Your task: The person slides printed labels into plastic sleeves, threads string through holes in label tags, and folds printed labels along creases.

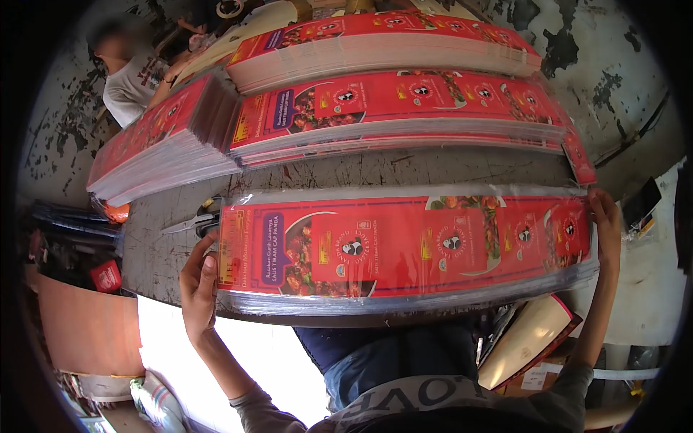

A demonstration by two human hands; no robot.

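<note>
Front stack (404, 249) of red Panda Brand oyster sauce printed strips, in clear plastic, lies flat at the near edge of the worn table (155, 263), between the person's two hands. Left hand (197, 285) is loosely open, fingers against the stack's left end. Right hand (606, 220) is at the upper right corner; thumb hidden, so can't tell if it pinches or just presses. No lift that I can see.

Status: matching strips already piled in the middle stack (354, 108), far stack (404, 29) and left stack (155, 137). Front one sits apart from those, not joined to any. Its edges look roughly even to me; plastic overhangs along the back side. Red flap (577, 155) pokes out at the middle stack's right end. Can't tell how many remain. Scissors (206, 220) lie just beyond the left hand.
</note>
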